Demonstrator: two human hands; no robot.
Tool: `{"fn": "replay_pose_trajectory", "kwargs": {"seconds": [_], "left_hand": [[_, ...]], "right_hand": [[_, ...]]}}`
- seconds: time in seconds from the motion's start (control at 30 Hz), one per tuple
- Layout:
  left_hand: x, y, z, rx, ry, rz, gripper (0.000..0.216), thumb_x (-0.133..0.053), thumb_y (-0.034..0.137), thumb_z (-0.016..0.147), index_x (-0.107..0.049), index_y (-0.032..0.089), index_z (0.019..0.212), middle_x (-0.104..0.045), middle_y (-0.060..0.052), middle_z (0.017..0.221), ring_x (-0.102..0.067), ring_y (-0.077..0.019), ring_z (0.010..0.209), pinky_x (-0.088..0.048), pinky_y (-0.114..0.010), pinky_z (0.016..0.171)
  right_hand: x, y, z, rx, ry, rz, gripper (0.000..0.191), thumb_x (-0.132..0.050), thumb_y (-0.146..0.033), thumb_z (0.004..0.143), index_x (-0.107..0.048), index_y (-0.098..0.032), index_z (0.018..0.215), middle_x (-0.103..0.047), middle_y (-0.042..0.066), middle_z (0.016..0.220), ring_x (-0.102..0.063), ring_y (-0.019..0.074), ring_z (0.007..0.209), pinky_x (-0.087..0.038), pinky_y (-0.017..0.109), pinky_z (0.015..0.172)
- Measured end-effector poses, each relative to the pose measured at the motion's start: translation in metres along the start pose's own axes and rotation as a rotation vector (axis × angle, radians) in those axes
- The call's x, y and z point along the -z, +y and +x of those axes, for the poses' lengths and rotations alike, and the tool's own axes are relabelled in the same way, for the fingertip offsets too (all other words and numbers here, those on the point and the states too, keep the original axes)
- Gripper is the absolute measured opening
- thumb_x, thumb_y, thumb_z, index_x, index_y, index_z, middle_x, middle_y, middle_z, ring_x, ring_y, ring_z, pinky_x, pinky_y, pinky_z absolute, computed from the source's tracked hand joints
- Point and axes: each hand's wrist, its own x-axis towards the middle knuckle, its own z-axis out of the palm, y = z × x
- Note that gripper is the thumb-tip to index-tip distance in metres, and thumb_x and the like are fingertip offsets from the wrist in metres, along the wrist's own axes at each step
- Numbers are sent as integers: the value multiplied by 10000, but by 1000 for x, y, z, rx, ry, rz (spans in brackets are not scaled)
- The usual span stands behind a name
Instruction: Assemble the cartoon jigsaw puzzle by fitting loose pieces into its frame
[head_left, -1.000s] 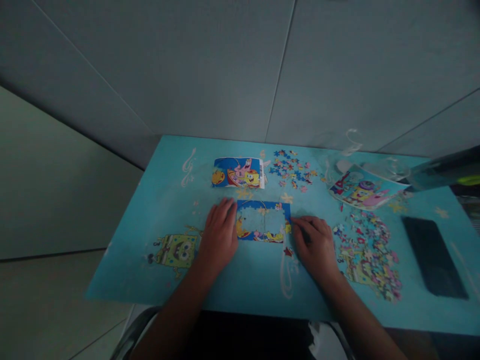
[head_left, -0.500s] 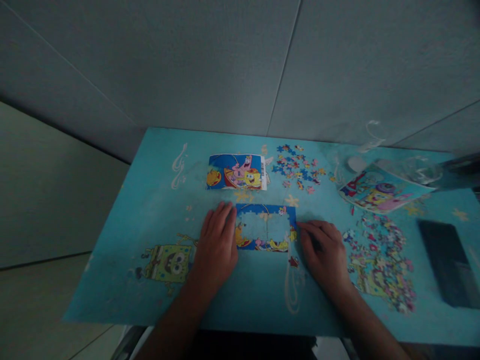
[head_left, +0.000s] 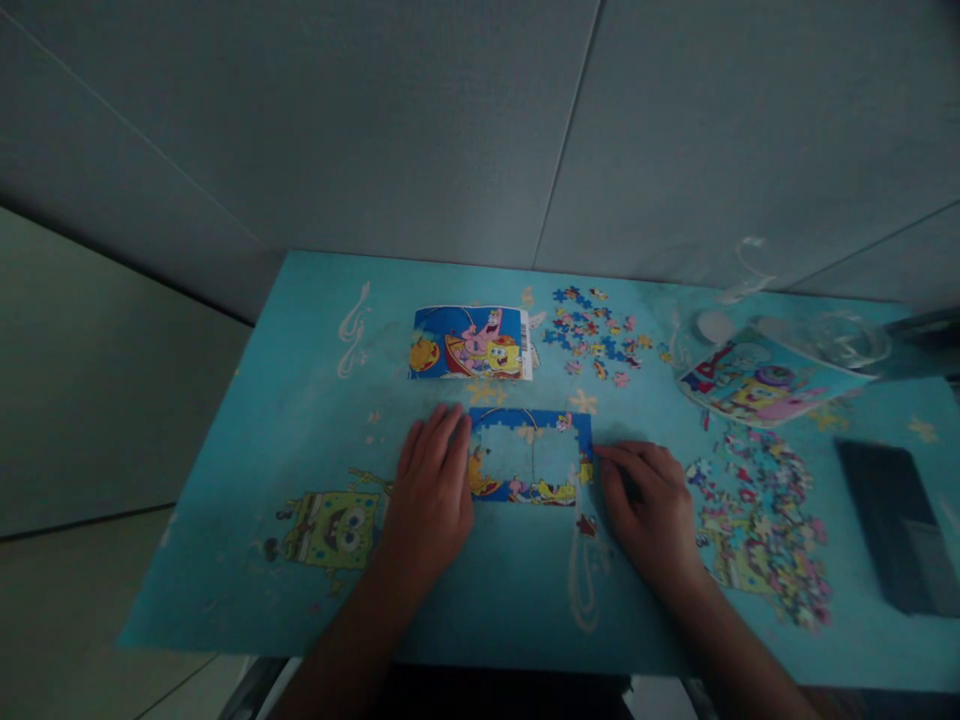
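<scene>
A jigsaw border (head_left: 517, 416) of joined edge pieces lies flat on the table, its middle showing bare tabletop. Blue runs along its top, with yellow and pink cartoon parts along the bottom. My left hand (head_left: 429, 485) rests palm down at its left edge, fingers stretched out and holding nothing. At the right edge, my right hand (head_left: 651, 500) is closed, its fingers curled and the index fingertip touching the border. Whether anything small is between thumb and fingers is hidden. Behind the border lies a picture card (head_left: 471, 343) with a similar cartoon scene.
Loose jigsaw pieces (head_left: 592, 333) are scattered at the back. A larger pile of pieces (head_left: 780, 530) spreads right of my right hand. Beyond it, a clear container with a cartoon label (head_left: 757, 380) lies tilted. A dark phone-like slab (head_left: 896, 525) lies far right. A wall (head_left: 420, 150) stands behind the table.
The view has shifted very slightly. Both hands and the jigsaw border keep the same positions relative to each other.
</scene>
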Motion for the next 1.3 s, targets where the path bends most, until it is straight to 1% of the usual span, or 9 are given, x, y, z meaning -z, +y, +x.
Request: {"fn": "replay_pose_trajectory", "kwargs": {"seconds": [0.2,0.43,0.6,0.73,0.83,0.93,1.17,1.3], "left_hand": [[0,0,1,-2,8,15,704,-405,44,929,-240,190,1598,-367,-143,1614,-259,-317,1544,-272,-610,1256],[-1,-1,0,-22,16,29,678,-419,34,920,-286,148,1575,-373,-160,1607,-261,-321,1541,-283,-607,1248],[-1,0,1,-9,27,17,657,-409,34,935,-304,167,1569,-399,-150,1594,-279,-315,1535,-291,-605,1246],[-1,1,2,-6,22,36,635,-416,29,931,-331,142,1550,-397,-153,1594,-276,-310,1535,-282,-592,1255],[-2,-1,1,-11,24,37,660,-419,18,912,-325,140,1554,-385,-154,1602,-261,-307,1542,-268,-585,1263],[-4,-2,1,-15,30,30,679,-417,18,905,-313,150,1563,-393,-157,1596,-271,-309,1539,-279,-591,1256],[-3,-1,3,-16,47,17,625,-408,41,933,-338,135,1547,-423,-172,1570,-306,-315,1521,-304,-594,1241],[-3,-1,1,-13,94,-40,607,-420,60,953,-348,156,1547,-432,-165,1563,-320,-313,1514,-316,-591,1239]], "right_hand": [[-1,0,1,15,13,1,213,-572,-275,982,-740,-254,1111,-691,76,1035,-620,254,943,-487,459,868],[0,1,1,20,-5,-7,209,-581,-256,985,-733,-242,1127,-677,68,1046,-611,244,959,-481,450,878],[0,0,0,27,-2,2,214,-576,-245,984,-726,-246,1137,-677,71,1058,-613,250,969,-478,453,878],[-1,2,1,38,7,7,210,-569,-246,987,-728,-244,1125,-679,73,1054,-614,252,965,-475,456,883],[-1,2,1,42,8,5,213,-570,-247,986,-729,-243,1127,-681,73,1054,-615,251,966,-476,453,882],[-2,3,1,49,16,3,208,-576,-246,981,-733,-245,1117,-685,67,1049,-616,247,963,-478,446,877],[-2,3,2,46,19,-6,213,-570,-255,985,-733,-239,1121,-685,73,1051,-618,254,961,-479,453,882],[-3,6,2,57,24,-13,210,-573,-263,984,-736,-243,1115,-685,74,1045,-619,255,955,-482,455,878]]}}
